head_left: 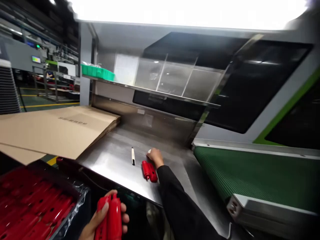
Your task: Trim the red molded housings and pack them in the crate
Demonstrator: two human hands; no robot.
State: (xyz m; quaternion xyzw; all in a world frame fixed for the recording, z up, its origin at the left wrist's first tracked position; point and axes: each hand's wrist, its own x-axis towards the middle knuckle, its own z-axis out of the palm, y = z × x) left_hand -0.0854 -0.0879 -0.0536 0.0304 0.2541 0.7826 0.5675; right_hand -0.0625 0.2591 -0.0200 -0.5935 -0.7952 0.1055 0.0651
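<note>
My left hand (pixel 100 216) is wrapped around a glossy red plastic part (pixel 114 216) with two rounded barrels side by side, held upright at the bottom of the head view, in front of the table edge. Over the steel table, my right hand (pixel 155 157) is closed, fingers curled down; a small whitish bit (pixel 149 151) shows at its fingertips, too small to name. Just below that hand, a similar red plastic part (pixel 149 171) lies on the metal. A white pen-like tool (pixel 133 156) with black ends rests to its left.
A stack of flat cardboard sheets (pixel 62 126) overhangs the steel table (pixel 110 146) at left. Below it stands a lined box of several red parts (pixel 35 206). A green conveyor belt (pixel 250 173) runs at right. A shelf holds a green tray (pixel 97 72).
</note>
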